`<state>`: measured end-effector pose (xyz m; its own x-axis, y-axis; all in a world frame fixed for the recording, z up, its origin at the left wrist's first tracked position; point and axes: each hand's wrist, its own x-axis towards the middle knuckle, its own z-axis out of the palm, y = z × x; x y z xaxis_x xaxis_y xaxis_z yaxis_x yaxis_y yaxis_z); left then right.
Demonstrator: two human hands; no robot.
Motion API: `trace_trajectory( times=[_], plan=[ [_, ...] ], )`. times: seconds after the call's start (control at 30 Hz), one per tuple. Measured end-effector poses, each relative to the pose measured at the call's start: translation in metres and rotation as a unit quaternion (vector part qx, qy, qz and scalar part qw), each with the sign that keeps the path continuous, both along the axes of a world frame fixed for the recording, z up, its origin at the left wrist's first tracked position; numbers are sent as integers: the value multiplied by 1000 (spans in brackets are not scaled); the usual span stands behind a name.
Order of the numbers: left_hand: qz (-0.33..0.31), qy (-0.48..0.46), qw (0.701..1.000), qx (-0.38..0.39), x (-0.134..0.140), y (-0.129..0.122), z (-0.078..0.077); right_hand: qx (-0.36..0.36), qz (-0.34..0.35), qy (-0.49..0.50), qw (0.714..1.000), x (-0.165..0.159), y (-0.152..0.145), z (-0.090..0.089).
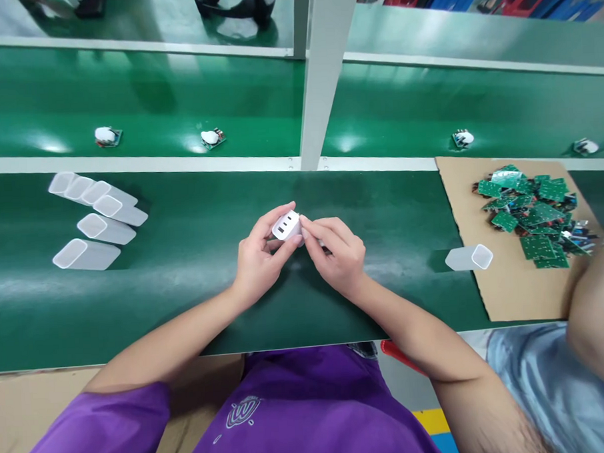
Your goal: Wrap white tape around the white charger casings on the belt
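Between my hands, above the middle of the green bench, is a white USB charger (286, 225), its face with several dark port slots turned up and to the left. My left hand (263, 255) grips it, with fingers along the far side and the thumb along the near side. The fingertips of my right hand (337, 250) are pinched together at the charger's right end. Whether they hold a separate small part there is hidden. Off to the left stand several white, open-ended charger housings (97, 253).
One more white housing (468, 258) lies at the right, by a cardboard sheet (505, 298) heaped with green circuit boards (536, 216). Small board assemblies (212, 137) sit on the ledge behind. A grey post (320, 79) rises at centre. A co-worker's arm (598, 307) reaches in from the right.
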<state>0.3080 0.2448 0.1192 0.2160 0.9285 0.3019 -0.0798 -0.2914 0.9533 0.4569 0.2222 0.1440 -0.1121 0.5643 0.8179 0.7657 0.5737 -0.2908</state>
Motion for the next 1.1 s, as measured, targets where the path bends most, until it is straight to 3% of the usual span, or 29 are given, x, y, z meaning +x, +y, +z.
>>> trace_trajectory(
  times=[0.3,0.43,0.53,0.6,0.77,1.1],
  plan=[
    [67,89,988,111,-5,0,4,36,18,-107,993,2,-2,-4],
    [59,92,989,101,-6,3,5,-42,61,22,997,1,0,0],
    [18,42,997,55,-5,5,5,-133,111,156,972,3,2,7],
    [2,20,999,34,-4,6,4,-162,121,193,960,4,2,10],
    [-14,-3,1000,12,-2,7,3,-201,98,213,951,6,1,13],
    [-33,-24,999,9,0,5,6,-170,70,192,964,5,1,17]
  ],
)
